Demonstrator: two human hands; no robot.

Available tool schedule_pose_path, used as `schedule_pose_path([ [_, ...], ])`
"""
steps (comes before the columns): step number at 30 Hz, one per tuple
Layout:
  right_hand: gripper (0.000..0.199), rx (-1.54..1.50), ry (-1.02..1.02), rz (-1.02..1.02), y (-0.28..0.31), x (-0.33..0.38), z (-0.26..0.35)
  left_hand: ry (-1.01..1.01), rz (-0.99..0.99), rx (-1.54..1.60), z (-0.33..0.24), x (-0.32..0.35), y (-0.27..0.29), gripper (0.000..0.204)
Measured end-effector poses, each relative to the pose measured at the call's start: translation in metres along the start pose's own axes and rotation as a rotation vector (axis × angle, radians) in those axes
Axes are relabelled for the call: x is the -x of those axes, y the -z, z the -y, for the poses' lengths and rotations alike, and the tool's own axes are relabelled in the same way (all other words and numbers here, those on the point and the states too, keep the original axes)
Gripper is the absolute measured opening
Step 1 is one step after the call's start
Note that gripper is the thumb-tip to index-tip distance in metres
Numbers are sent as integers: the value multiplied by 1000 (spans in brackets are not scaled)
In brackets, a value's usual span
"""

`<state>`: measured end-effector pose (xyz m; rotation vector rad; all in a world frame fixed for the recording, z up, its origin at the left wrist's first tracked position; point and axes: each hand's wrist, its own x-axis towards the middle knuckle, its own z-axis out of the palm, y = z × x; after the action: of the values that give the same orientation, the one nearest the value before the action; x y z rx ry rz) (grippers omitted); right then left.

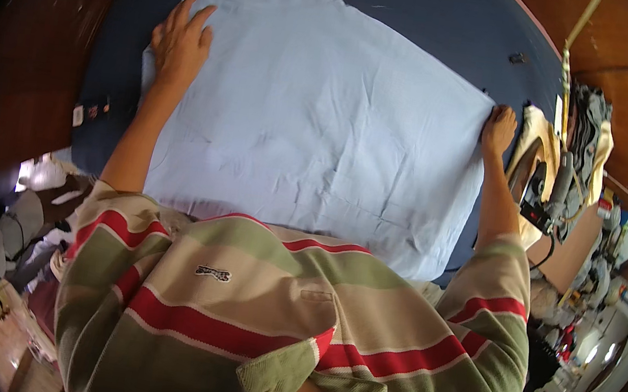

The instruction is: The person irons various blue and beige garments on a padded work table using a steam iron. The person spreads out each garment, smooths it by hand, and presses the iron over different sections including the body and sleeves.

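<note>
Lying flat between both hands, the pale blue garment [315,125] has the left hand [181,42] open-palmed on its left edge, the right hand [499,130] fingering its right edge.

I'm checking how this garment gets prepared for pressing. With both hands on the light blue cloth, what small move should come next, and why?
Probably sweep both palms outward to flatten it. The left hand lies flat on the light blue garment and the right hand is at its far edge, yet creases show across the middle and lower part. The iron stands unused beside the blue board.
</note>
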<state>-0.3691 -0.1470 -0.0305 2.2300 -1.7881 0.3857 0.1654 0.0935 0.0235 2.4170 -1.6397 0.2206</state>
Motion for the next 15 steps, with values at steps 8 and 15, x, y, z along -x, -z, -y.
schedule_pose_path([
  [8,27,-42,33,-108,-9,-13,1,-623,217,61,-126,-113,-59,44],
  [15,29,-105,-56,-30,-18,-22,-20,-485,451,-137,-168,-136,-32,32],
])
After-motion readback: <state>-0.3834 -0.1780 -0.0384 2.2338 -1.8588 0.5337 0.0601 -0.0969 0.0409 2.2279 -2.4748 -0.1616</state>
